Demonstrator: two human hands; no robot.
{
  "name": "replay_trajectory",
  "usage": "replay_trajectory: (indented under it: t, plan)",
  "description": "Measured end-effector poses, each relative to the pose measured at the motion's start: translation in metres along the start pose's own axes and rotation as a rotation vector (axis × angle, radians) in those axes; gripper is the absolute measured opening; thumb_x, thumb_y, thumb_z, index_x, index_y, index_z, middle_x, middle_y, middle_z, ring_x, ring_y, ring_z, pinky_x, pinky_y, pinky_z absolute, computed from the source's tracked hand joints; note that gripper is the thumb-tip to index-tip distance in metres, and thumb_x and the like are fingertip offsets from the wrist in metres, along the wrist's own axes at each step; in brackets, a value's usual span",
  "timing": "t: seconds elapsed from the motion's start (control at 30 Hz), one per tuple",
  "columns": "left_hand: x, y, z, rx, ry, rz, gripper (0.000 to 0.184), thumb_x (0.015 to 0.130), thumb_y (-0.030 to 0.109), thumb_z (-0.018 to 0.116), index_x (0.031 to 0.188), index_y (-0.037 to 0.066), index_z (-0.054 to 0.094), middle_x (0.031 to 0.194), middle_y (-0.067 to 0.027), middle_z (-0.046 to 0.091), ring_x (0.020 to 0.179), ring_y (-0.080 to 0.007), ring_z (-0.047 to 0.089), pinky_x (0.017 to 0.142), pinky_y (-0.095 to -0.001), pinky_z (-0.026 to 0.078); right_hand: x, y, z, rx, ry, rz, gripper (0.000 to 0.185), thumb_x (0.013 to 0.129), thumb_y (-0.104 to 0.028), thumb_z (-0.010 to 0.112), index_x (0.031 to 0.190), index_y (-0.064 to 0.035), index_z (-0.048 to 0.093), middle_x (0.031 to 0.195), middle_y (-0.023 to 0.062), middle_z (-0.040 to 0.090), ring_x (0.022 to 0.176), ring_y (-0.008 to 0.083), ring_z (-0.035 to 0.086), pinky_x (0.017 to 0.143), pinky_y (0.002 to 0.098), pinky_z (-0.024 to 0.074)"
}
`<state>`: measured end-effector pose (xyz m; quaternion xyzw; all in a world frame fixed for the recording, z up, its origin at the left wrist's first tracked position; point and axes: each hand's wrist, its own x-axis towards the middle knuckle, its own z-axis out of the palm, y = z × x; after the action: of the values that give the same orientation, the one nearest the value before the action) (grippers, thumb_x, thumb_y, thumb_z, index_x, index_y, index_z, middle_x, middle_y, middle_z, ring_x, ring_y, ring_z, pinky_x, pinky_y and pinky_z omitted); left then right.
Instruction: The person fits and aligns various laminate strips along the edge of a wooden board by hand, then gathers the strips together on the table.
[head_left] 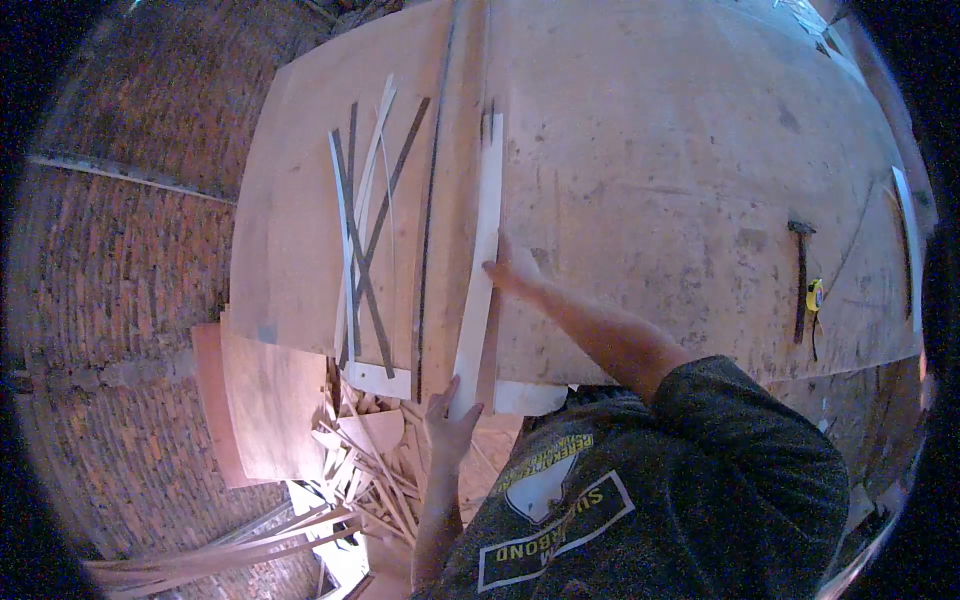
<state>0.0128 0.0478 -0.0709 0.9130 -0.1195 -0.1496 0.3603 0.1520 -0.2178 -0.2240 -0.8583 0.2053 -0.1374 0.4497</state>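
A long white strip (pixel 480 215) lies lengthwise along the board-topped table, beside a dark groove. My left hand (pixel 452 428) holds its near end at the table's front edge, fingers on one side and thumb on the other. Farther up, my right hand (pixel 512 268) grips the strip's right edge, with one digit over its top face. To the left of the groove, several thin light and dark strips (pixel 368 225) lie crossed over one another.
A hammer (pixel 800 275) and a yellow tape measure (pixel 814 294) lie on the table's right side. Wood offcuts (pixel 365 480) are heaped below the front edge. A panel (pixel 270 410) leans at the left, near a brick surface (pixel 130 300).
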Motion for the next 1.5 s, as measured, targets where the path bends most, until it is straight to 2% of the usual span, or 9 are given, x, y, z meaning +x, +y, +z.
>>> replay_trajectory:
  t: [0.07, 0.2, 0.33, 0.53, 0.67, 1.0, 1.2, 1.3, 1.5]
  plan:
    - [0.002, -0.004, 0.003, -0.028, 0.007, 0.006, 0.067, 0.069, 0.005, 0.082, 0.132, 0.005, 0.059, 0.091, -0.0076, 0.055, 0.087, -0.0196, 0.06, 0.077, -0.0309, 0.05, -0.022, -0.033, -0.03, 0.15, -0.237, 0.272, 0.071, 0.081, -0.016, 0.067, 0.143, -0.0006, 0.036, 0.089, 0.0206, 0.07, 0.082, 0.0342, 0.07, 0.074, 0.0434, 0.0569]
    - [0.008, 0.003, 0.003, 0.017, 0.009, 0.009, 0.066, 0.069, 0.007, 0.083, 0.132, 0.005, 0.059, 0.094, -0.009, 0.057, 0.09, -0.021, 0.059, 0.081, -0.032, 0.049, -0.054, -0.03, -0.014, 0.404, -0.192, 0.279, 0.062, 0.085, -0.008, 0.064, 0.142, -0.0062, 0.039, 0.085, 0.0155, 0.071, 0.072, 0.0259, 0.071, 0.063, 0.0359, 0.0588]
    - [0.017, -0.002, 0.001, 0.059, 0.004, 0.055, 0.066, 0.069, 0.009, 0.082, 0.131, 0.006, 0.06, 0.097, -0.0112, 0.059, 0.091, -0.0232, 0.059, 0.082, -0.0352, 0.049, -0.052, -0.012, 0.013, 0.421, -0.155, 0.238, 0.053, 0.086, -0.005, 0.063, 0.137, -0.0056, 0.045, 0.086, 0.0147, 0.071, 0.071, 0.0223, 0.071, 0.064, 0.034, 0.0598]
    - [0.036, 0.028, -0.009, 0.025, -0.084, -0.07, 0.066, 0.069, 0.015, 0.083, 0.13, 0.008, 0.06, 0.102, -0.0156, 0.061, 0.095, -0.0287, 0.06, 0.088, -0.0385, 0.049, -0.031, 0.003, 0.019, 0.337, -0.158, 0.221, 0.045, 0.084, -0.006, 0.066, 0.128, -0.0006, 0.053, 0.087, 0.0141, 0.071, 0.073, 0.021, 0.071, 0.065, 0.0336, 0.06]
    - [0.043, 0.036, -0.012, 0.11, -0.1, 0.015, 0.065, 0.069, 0.017, 0.083, 0.129, 0.009, 0.061, 0.105, -0.0157, 0.061, 0.098, -0.0303, 0.06, 0.09, -0.0389, 0.049, -0.024, -0.016, -0.002, 0.376, -0.197, 0.349, 0.046, 0.083, -0.009, 0.068, 0.125, 0.0014, 0.054, 0.085, 0.0135, 0.07, 0.07, 0.02, 0.07, 0.062, 0.0325, 0.0595]
    - [0.042, 0.055, -0.028, 0.135, -0.094, -0.066, 0.073, 0.066, 0.022, 0.087, 0.131, 0.005, 0.058, 0.11, -0.0179, 0.057, 0.105, -0.0317, 0.06, 0.092, -0.0397, 0.049, 0.01, 0.003, 0.004, 0.359, -0.16, 0.169, 0.03, 0.081, -0.006, 0.068, 0.109, 0.0017, 0.058, 0.078, 0.0102, 0.065, 0.065, 0.0187, 0.066, 0.057, 0.0329, 0.0565]
    - [0.049, 0.043, -0.022, 0.128, -0.111, -0.034, 0.075, 0.066, 0.022, 0.085, 0.133, 0.005, 0.057, 0.108, -0.0184, 0.054, 0.101, -0.0332, 0.058, 0.09, -0.0411, 0.049, 0.032, 0.032, 0.036, 0.515, -0.055, 0.2, 0.054, 0.082, -0.006, 0.066, 0.132, 0.0015, 0.048, 0.079, 0.0116, 0.065, 0.064, 0.0198, 0.065, 0.059, 0.0327, 0.0563]
    - [0.057, 0.044, -0.016, 0.176, -0.119, -0.024, 0.073, 0.067, 0.02, 0.082, 0.133, 0.005, 0.057, 0.107, -0.0187, 0.053, 0.1, -0.0329, 0.057, 0.091, -0.0413, 0.047, 0.036, 0.002, -0.012, 0.405, -0.159, 0.28, 0.069, 0.081, -0.006, 0.067, 0.143, 0.0004, 0.039, 0.082, 0.013, 0.066, 0.063, 0.0201, 0.065, 0.059, 0.0318, 0.0563]
    - [0.071, 0.051, -0.005, 0.214, -0.04, 0.088, 0.069, 0.069, 0.016, 0.078, 0.134, 0.004, 0.056, 0.103, -0.0183, 0.051, 0.098, -0.0325, 0.055, 0.088, -0.0406, 0.047, 0.054, -0.011, -0.03, 0.572, -0.224, 0.377, 0.076, 0.08, -0.008, 0.07, 0.146, -0.0008, 0.034, 0.082, 0.012, 0.068, 0.064, 0.0209, 0.067, 0.057, 0.0319, 0.057]
